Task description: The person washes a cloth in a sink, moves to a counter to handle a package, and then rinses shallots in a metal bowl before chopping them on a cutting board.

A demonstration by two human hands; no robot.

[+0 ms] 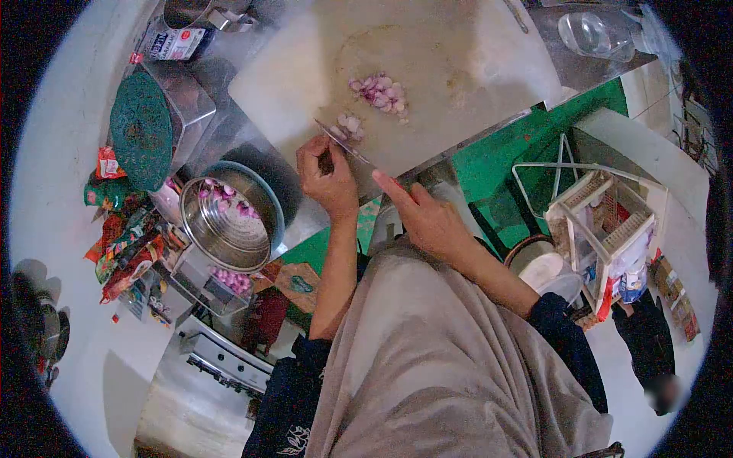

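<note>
My right hand (pixel 431 221) grips a knife (pixel 347 145), its index finger stretched along the back of the blade. The blade lies slanted over the near edge of a large white cutting board (pixel 473 99). Close to the knife's tip is my left hand (pixel 330 179), with fingers curled and closed; whatever they hold is hidden. Just beyond the blade lies a small group of pale shallot slices (pixel 349 127). Farther up the board sits a larger pile of purple-edged sliced shallots (pixel 379 93).
Left of the board stands a metal pot (pixel 276 202) with shallots inside. Below it, a clear container (pixel 206 286) holds more shallots. A green oval lid or tray (pixel 141 131) and several packets are farther left. On the right are a white rack (pixel 603 217) and a glass jar (pixel 584 34).
</note>
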